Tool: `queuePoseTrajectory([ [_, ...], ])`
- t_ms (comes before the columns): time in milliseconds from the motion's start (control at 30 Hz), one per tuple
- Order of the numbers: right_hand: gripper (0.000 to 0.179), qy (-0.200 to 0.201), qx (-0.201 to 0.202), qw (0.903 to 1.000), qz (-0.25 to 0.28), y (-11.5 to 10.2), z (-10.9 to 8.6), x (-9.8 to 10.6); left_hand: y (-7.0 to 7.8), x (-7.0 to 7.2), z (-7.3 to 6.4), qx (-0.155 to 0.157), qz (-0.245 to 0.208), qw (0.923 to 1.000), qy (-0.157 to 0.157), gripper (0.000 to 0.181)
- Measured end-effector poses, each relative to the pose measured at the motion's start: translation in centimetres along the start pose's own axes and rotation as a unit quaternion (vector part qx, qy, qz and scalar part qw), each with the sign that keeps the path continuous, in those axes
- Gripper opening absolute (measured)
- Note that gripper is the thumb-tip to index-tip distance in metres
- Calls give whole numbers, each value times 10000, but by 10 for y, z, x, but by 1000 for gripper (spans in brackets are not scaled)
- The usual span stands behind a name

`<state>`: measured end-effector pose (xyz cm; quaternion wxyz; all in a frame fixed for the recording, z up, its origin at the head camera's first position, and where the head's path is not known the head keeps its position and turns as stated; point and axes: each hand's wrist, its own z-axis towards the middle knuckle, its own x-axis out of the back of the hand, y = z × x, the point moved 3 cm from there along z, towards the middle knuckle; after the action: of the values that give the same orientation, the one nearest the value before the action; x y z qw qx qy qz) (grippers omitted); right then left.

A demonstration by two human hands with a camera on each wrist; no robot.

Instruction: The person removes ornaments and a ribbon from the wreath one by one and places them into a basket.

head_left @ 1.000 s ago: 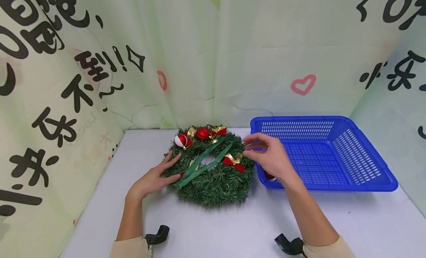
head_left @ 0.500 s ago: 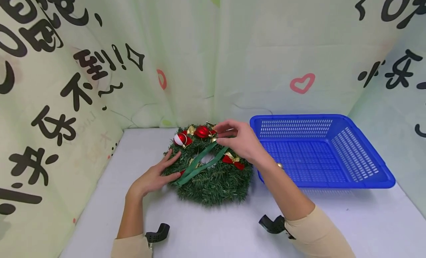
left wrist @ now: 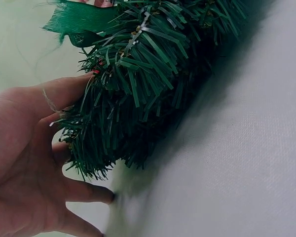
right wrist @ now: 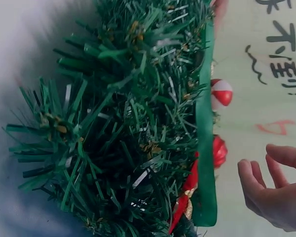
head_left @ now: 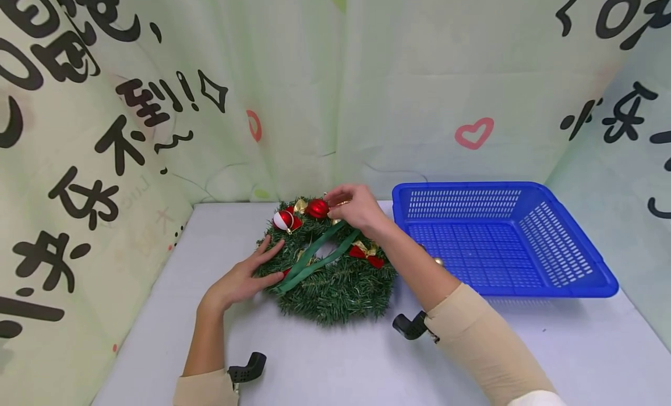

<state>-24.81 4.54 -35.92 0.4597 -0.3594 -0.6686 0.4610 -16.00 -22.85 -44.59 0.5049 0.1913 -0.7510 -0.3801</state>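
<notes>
A green wreath [head_left: 335, 298] lies on the white table, with a loose green ribbon [head_left: 309, 266] across it. My left hand [head_left: 238, 283] rests on its left side with fingers spread; in the left wrist view the thumb [left wrist: 71, 91] lies against the needles. Over the wreath's far right part hovers my right hand [head_left: 359, 208], next to a shiny red ball [head_left: 317, 208]. Its thumb and fingers stand apart in the right wrist view, with nothing visible between them. A red-and-white ball [head_left: 283, 221] and a red bow with gold [head_left: 369, 256] also decorate the wreath.
To the right stands a blue plastic basket [head_left: 524, 289]. A small gold piece [head_left: 438, 261] shows at its left side, partly behind my right forearm. A pale printed curtain [head_left: 377, 103] hangs behind the table [head_left: 325, 365].
My right hand has moved left from the basket's near-left rim to the wreath's far side, beside the red ball. The left hand has stayed on the wreath.
</notes>
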Motion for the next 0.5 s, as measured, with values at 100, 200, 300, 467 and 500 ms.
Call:
queuePoseTrajectory([
  [100, 40, -5, -91, 10000, -2, 4, 5, 0, 0, 0, 0, 0, 11, 10000, 5, 78],
  [200, 39, 11, -142, 9999, -46, 7, 8, 0, 0, 0, 1, -1, 35, 10000, 15, 78],
  [300, 38, 48, -205, 9996, -184, 10, 10, 0, 0, 1, 1, 4, 59, 10000, 30, 78],
  [467, 38, 30, -443, 9976, -530, 14, 13, 0, -1, 0, 1, 8, 39, 10000, 14, 78],
  [500, 38, 12, -494, 9970, -594, 15, 13, 0, -1, 0, 1, 8, 33, 10000, 9, 78],
])
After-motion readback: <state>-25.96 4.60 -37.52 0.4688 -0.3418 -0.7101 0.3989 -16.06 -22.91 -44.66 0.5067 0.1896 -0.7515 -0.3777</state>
